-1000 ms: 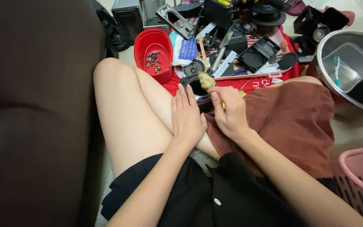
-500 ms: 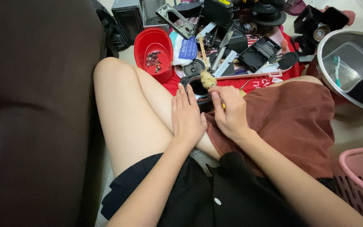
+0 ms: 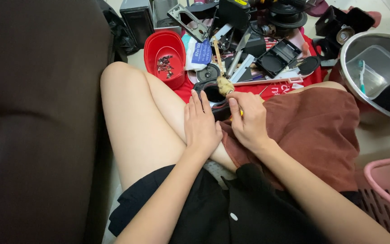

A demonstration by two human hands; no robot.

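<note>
My left hand [image 3: 201, 124] lies flat on my bare leg, fingers stretched out side by side, their tips at the rim of a black round part [image 3: 213, 96] that rests between my knees. My right hand [image 3: 248, 121] is curled around a thin tool with a yellow handle [image 3: 241, 113]; its metal tip pokes out past my knuckles. A small brush with a tan tuft [image 3: 225, 84] lies just beyond the black part. A brown cloth [image 3: 312, 126] covers my right leg under that hand.
A red bowl with small screws [image 3: 165, 56] sits beyond my left knee. Several black parts and tools are heaped on a red mat [image 3: 276, 88]. A steel bowl [image 3: 375, 49] holds a clear tub at right, a pink basket [image 3: 389, 190] is at lower right, and a dark sofa [image 3: 37, 113] is at left.
</note>
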